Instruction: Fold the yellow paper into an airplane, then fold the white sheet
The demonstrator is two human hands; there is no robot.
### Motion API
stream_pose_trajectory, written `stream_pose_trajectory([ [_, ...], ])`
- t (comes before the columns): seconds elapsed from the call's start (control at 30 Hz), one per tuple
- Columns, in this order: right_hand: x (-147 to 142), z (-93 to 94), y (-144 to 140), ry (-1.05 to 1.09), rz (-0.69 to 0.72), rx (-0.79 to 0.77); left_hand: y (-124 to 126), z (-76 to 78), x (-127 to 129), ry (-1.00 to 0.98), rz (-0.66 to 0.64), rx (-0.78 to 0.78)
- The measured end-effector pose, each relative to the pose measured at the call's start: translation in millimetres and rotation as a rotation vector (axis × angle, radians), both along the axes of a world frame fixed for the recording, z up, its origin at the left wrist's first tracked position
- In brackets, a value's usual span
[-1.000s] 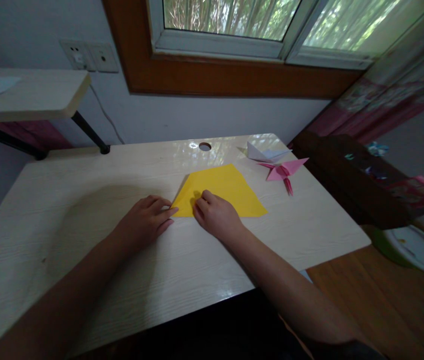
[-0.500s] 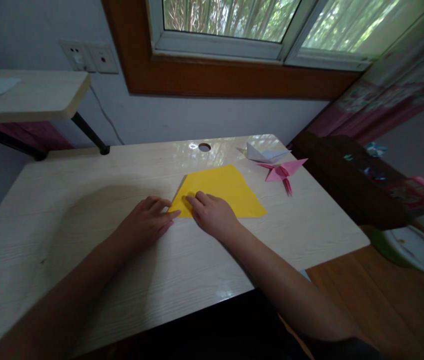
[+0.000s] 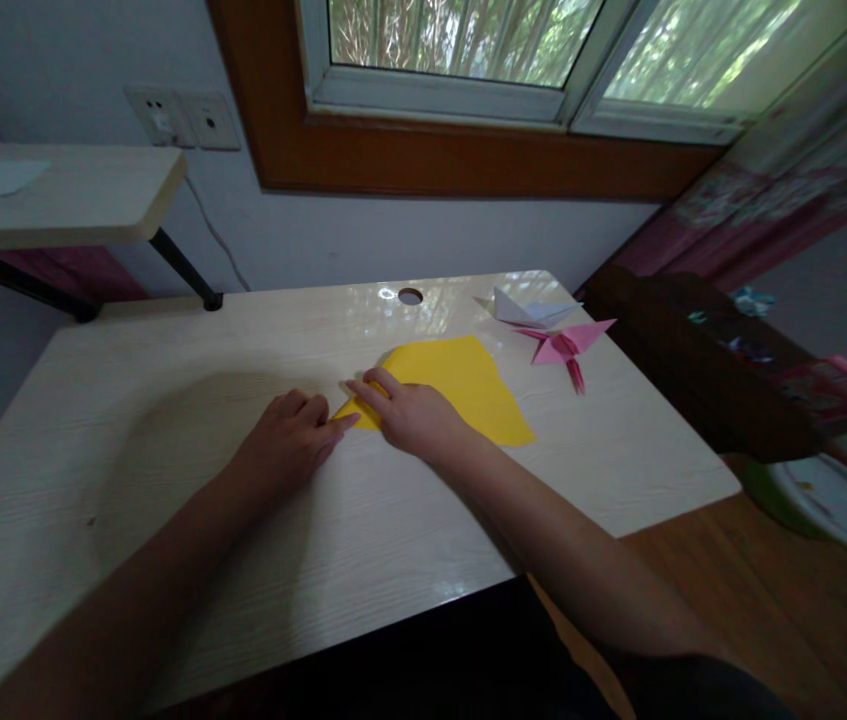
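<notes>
A folded yellow paper (image 3: 468, 385) lies flat on the pale wooden desk (image 3: 168, 400). My right hand (image 3: 412, 415) rests on the paper's left part, fingers stretched out and pressing along its left edge. My left hand (image 3: 284, 445) lies flat on the desk just left of the paper, its fingertips touching the paper's near left corner. Neither hand lifts the paper.
A pink origami crane (image 3: 565, 345) and a white folded paper shape (image 3: 528, 308) sit at the desk's far right corner. A round cable hole (image 3: 409, 296) is at the back edge. A dark cabinet (image 3: 700, 350) stands to the right, a side shelf (image 3: 55, 195) at far left.
My right hand has slid leftward across the yellow paper toward its left edge, with the fingers stretching out. The left hand has stayed almost in place.
</notes>
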State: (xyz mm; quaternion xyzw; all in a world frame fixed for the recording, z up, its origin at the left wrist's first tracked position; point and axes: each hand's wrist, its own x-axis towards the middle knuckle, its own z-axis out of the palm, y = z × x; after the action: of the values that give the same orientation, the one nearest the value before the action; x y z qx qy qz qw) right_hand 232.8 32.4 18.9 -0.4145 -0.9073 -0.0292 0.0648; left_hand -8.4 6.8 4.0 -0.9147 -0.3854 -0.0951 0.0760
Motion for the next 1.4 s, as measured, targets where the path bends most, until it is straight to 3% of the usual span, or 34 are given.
stream_pose_trajectory([
  [0.27, 10.0, -8.0, 5.8, -0.016, 0.006, 0.045, -1.3, 1.8, 2.0, -0.058, 0.054, 0.032],
  [0.5, 21.8, -16.4, 10.1, -0.037, 0.146, 0.179, -2.7, 3.0, 6.3, -0.075, 0.072, 0.039],
  [1.0, 23.0, -2.6, 18.5, 0.011, 0.096, 0.203, -7.8, 3.1, 18.6, -0.01, 0.109, 0.056],
  [1.3, 27.0, -9.0, 29.9, 0.026, 0.191, 0.282, -9.8, 8.7, 24.9, 0.03, 0.156, 0.074],
  [1.4, 27.3, -10.3, 27.6, 0.015, 0.177, 0.277, -17.5, 11.0, 30.8, 0.054, 0.112, 0.074],
])
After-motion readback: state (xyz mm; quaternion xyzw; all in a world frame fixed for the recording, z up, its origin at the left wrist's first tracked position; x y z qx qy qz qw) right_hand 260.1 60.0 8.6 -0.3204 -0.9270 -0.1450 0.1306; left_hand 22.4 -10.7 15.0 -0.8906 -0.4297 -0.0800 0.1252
